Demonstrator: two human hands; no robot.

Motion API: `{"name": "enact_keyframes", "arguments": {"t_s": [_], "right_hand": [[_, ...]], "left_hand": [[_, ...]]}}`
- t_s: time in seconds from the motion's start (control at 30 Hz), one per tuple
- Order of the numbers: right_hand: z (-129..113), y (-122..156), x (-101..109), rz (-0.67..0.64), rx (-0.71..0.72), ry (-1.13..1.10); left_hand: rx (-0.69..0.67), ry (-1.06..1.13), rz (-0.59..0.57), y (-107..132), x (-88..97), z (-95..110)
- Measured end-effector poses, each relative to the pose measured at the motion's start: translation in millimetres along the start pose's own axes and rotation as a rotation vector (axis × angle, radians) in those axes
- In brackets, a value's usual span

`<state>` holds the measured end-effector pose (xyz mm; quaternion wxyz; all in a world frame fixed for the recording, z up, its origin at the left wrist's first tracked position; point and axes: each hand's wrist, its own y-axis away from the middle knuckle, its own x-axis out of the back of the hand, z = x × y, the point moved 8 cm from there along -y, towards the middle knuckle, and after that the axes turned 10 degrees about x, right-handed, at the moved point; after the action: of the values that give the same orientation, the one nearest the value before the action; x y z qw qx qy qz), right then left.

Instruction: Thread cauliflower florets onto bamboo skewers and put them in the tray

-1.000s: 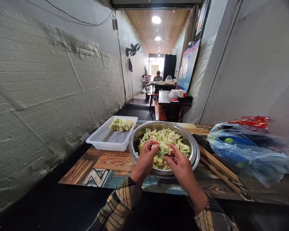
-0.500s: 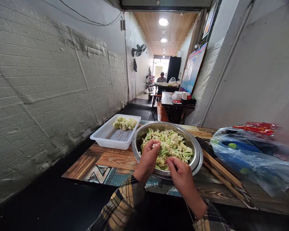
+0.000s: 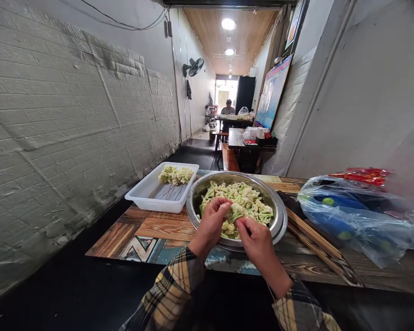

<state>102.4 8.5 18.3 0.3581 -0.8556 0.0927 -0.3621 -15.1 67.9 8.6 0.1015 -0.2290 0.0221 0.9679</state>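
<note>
Over a wide metal bowl (image 3: 279, 202) heaped with cut cauliflower (image 3: 250, 195), my two hands meet at one cauliflower floret (image 3: 235, 211). My left hand (image 3: 211, 224) is closed, its thumb and fingers pinching the pale head end. Fingertips of my right hand (image 3: 258, 240) are closed on the green stem end. Whether a skewer is also in the fingers is hidden. Left of the bowl stands a white plastic tray (image 3: 138, 198), with skewered cauliflower (image 3: 175, 175) lying at its far right part, sticks pointing toward me.
A bundle of thin wooden skewers (image 3: 315, 236) lies right of the bowl. Beyond it are a clear plastic bag (image 3: 362, 225) with blue and green contents and a red packet (image 3: 365, 175). A person (image 3: 228, 108) sits at a far table. A brick-patterned wall (image 3: 62, 128) runs along the left.
My right fingertips have come up against the floret's stem, closing the small gap between the hands. The whole view has shifted slightly; the bowl, tray and skewers stay in place.
</note>
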Motion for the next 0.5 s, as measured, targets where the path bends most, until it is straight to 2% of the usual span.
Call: {"name": "enact_keyframes", "arguments": {"t_s": [0.1,0.17,0.27,0.37,0.5], "right_hand": [[12.0,0.4,9.8,-0.034,-0.007,0.042],[23.6,-1.0,18.8,-0.029,-0.031,0.045],[41.9,-5.9,30.6,0.015,-0.087,0.005],[55.3,-11.2,31.7,0.008,-0.134,-0.082],[61.7,-12.7,29.4,-0.021,-0.174,-0.180]], "left_hand": [[-0.005,-0.048,0.009,-2.2,3.0,6.9],[-0.023,-0.160,0.045,-6.4,8.8,13.1],[-0.026,-0.396,0.036,-15.6,15.0,17.6],[-0.039,-0.678,-0.009,-24.9,18.3,17.0],[-0.153,-0.980,0.020,-38.3,24.8,22.6]]}}
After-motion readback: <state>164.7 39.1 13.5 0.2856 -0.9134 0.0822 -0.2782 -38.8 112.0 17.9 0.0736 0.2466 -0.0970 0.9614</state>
